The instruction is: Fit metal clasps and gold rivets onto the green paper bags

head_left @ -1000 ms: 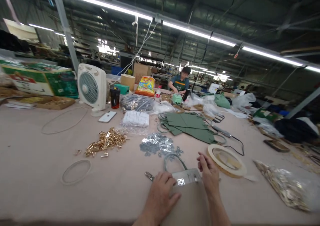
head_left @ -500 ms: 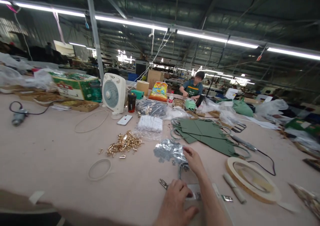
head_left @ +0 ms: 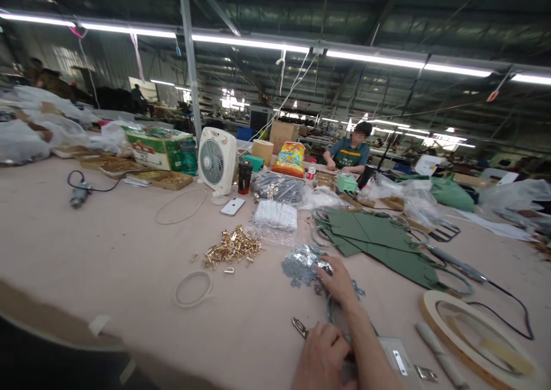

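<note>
My left hand (head_left: 322, 352) rests low on the table with its fingers curled down; whatever lies under them is hidden. A silver metal fitting with a slot (head_left: 300, 327) pokes out beside its knuckles. My right hand (head_left: 338, 284) reaches farther forward, its fingers bent together at the near right edge of a pile of small silver metal plates (head_left: 300, 263). What is between those fingertips is too small to make out. A thin grey-green strap loop (head_left: 330, 309) shows between the two hands. Beside my right forearm lies a clear flat plate (head_left: 391, 344).
Gold-coloured U-shaped fittings (head_left: 235, 246) are heaped left of the plates. Green panels with handles (head_left: 374, 235) lie right, near a corded tool (head_left: 462, 268) and a tape roll (head_left: 434, 321). A fan (head_left: 216, 160) and phone (head_left: 233, 207) stand farther back. A co-worker (head_left: 350, 151) sits opposite.
The view has swung left, so things sit farther right and a little lower. My right hand's fingers have bent down onto the pile's edge. My left hand stays beside the slotted fitting.
</note>
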{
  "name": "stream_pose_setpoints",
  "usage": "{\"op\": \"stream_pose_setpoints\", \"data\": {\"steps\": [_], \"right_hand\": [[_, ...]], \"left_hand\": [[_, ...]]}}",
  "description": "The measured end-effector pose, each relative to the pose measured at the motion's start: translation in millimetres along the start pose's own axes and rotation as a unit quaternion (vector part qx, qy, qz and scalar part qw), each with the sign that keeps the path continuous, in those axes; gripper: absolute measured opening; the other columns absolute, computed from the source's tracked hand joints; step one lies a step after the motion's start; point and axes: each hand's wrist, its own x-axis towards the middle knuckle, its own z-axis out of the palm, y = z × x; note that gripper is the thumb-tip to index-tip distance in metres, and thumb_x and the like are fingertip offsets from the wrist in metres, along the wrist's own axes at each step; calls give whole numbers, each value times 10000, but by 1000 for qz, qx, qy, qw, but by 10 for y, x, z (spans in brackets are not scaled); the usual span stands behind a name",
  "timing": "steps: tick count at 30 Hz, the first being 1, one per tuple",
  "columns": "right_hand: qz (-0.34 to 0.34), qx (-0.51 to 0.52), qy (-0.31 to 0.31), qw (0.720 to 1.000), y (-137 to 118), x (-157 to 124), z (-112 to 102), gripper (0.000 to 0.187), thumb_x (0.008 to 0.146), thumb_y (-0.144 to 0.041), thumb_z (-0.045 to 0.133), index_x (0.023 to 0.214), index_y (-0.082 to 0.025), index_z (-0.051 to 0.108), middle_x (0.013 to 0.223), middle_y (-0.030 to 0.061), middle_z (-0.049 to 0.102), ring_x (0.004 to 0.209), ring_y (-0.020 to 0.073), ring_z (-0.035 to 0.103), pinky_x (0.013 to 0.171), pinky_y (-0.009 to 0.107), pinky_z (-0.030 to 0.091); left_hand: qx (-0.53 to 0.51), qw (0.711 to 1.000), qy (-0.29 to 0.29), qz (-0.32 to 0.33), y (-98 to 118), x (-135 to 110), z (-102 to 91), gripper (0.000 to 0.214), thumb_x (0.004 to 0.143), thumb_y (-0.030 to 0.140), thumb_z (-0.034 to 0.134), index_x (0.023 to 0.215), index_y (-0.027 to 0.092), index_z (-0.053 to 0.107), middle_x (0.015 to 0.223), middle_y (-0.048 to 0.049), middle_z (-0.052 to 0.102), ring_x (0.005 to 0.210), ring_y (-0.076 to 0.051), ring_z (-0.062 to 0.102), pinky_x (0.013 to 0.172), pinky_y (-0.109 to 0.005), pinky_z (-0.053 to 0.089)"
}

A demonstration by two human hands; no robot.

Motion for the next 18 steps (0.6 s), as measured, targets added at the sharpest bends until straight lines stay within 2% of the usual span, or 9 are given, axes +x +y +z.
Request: {"op": "stream_pose_setpoints", "data": {"steps": [3, 7, 12, 15, 18], "right_hand": [[-18, -31, -31, 999, -42, -41, 1, 542, 790, -500, 727, 1226, -179, 716, 1290, 147, 656, 1254, 331, 575, 1132, 475, 416], [-57, -81, -96, 990, -188, 14, 75, 560, 870, -478, 662, 1346, -183, 654, 1416, 150, 597, 1345, 323, 517, 1170, 472, 373], [60, -204, -143, 967, -421, -18, 161, 805, 829, -615, 702, 1488, -177, 550, 1574, 201, 456, 1468, 475, 340, 1171, 636, 276], [46, -207, -214, 954, -580, -108, 158, 862, 858, -656, 663, 1569, -218, 451, 1654, 151, 354, 1521, 474, 242, 1207, 649, 196], [12, -211, -244, 946, -730, -174, 118, 852, 866, -632, 675, 1591, -270, 411, 1679, 108, 315, 1531, 461, 223, 1221, 646, 162]], "left_hand": [[-9, 1000, -2, 5, 10, -14, -24, 374, 711, 315, 858, 1027, 236, 673, 1131, -53, 637, 1066, -281, 541, 916, -427, 437], [-8, 1000, 2, -5, 20, -18, -20, 385, 720, 344, 851, 1047, 237, 678, 1137, -68, 646, 1067, -301, 546, 929, -453, 455], [-14, 999, 29, -25, 11, -15, 42, 458, 748, 304, 792, 1191, 260, 682, 1190, -90, 661, 1111, -330, 556, 983, -488, 470], [-15, 1000, 21, -16, -36, -11, 54, 550, 746, 314, 771, 1282, 245, 669, 1253, -116, 656, 1162, -366, 557, 1049, -531, 453], [-35, 999, 21, 28, -53, 1, 7, 654, 776, 282, 727, 1416, 251, 598, 1379, -121, 619, 1252, -372, 536, 1104, -525, 434]]}}
